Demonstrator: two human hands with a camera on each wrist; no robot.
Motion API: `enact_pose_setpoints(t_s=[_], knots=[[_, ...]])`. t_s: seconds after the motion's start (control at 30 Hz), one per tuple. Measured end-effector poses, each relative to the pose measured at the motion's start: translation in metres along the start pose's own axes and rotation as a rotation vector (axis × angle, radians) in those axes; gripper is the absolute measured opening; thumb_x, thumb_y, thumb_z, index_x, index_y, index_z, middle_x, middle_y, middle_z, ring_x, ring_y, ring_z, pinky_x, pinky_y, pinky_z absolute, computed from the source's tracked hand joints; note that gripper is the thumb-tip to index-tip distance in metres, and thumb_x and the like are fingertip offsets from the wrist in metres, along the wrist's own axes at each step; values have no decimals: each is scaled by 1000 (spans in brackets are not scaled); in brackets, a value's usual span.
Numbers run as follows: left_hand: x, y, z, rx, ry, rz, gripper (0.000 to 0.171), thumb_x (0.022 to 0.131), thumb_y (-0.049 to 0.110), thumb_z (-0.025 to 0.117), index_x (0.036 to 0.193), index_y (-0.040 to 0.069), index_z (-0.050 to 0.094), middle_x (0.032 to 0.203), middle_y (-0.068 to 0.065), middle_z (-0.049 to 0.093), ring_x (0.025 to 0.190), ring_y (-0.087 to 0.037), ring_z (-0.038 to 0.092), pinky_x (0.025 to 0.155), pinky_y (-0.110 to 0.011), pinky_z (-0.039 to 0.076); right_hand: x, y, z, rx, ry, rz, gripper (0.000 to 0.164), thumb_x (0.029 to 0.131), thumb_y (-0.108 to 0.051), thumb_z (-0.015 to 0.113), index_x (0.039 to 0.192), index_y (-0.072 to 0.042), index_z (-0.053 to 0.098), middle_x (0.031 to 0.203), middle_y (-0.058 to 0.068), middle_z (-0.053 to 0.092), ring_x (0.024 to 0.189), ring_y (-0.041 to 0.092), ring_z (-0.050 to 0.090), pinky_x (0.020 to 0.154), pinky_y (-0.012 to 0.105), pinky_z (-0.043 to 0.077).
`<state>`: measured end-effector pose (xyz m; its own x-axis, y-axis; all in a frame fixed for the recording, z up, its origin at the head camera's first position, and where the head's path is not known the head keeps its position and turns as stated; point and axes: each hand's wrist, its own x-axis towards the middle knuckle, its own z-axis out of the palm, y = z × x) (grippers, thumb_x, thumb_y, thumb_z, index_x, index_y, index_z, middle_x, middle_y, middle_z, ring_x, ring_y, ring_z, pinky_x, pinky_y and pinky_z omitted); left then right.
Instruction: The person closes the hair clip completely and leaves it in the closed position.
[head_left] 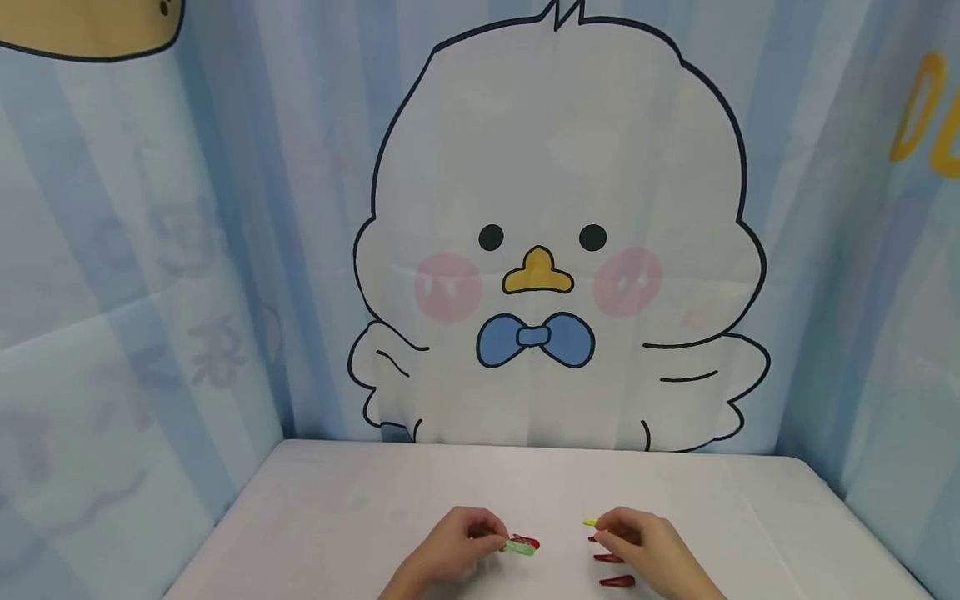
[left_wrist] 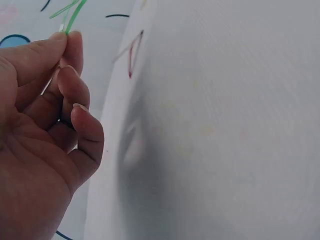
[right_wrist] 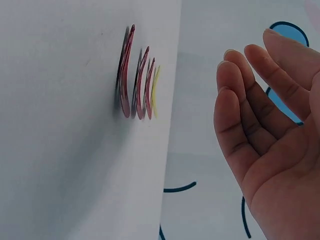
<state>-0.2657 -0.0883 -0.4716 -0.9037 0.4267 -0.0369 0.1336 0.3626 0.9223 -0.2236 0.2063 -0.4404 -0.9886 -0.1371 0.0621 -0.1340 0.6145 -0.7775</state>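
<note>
My left hand [head_left: 460, 546] pinches a green hair clip [left_wrist: 75, 17] between thumb and index fingertip, the other fingers curled loosely. A red hair clip [left_wrist: 132, 59] lies on the table just past it; the green clip partly overlaps it in the head view. My right hand [right_wrist: 275, 115] holds nothing, with its fingers loosely bent and the thumb apart from them. Beside it is a row of three dark red hair clips [right_wrist: 125, 95] and a yellow hair clip [right_wrist: 156, 95] at the far end. In the head view the right fingers partly cover this row.
The white table [head_left: 360, 492] ends in a straight far edge. Behind it hangs a blue and white curtain [head_left: 322, 250] printed with a large white chick, and more curtain closes off both sides.
</note>
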Motion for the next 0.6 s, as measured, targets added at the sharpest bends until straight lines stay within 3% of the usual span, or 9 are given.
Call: enact_pose_setpoints(t_s=[0.13, 0.3, 0.6], knots=[[-3, 4, 0, -79, 34, 57, 4, 93, 8, 70, 95, 7, 73, 86, 0, 68, 76, -15, 56, 67, -29, 45, 0, -6, 2, 34, -4, -66, 15, 94, -18, 72, 99, -5, 70, 90, 1, 70, 78, 20, 65, 67, 27, 53], [-8, 12, 1, -166, 63, 123, 8, 95, 8, 68, 99, 3, 72, 90, -1, 69, 78, -14, 57, 70, -28, 46, 1, -18, 5, 64, -9, -78, 17, 94, -18, 72, 103, -2, 70, 92, 3, 70, 80, 23, 66, 70, 30, 55], [-16, 22, 9, -232, 115, 109, 13, 96, 7, 67, 104, -2, 71, 92, -3, 69, 81, -17, 58, 72, -27, 48, 0, -35, 13, 115, -11, -78, 17, 94, -18, 72, 105, -4, 70, 92, 2, 69, 82, 23, 66, 65, 32, 55]])
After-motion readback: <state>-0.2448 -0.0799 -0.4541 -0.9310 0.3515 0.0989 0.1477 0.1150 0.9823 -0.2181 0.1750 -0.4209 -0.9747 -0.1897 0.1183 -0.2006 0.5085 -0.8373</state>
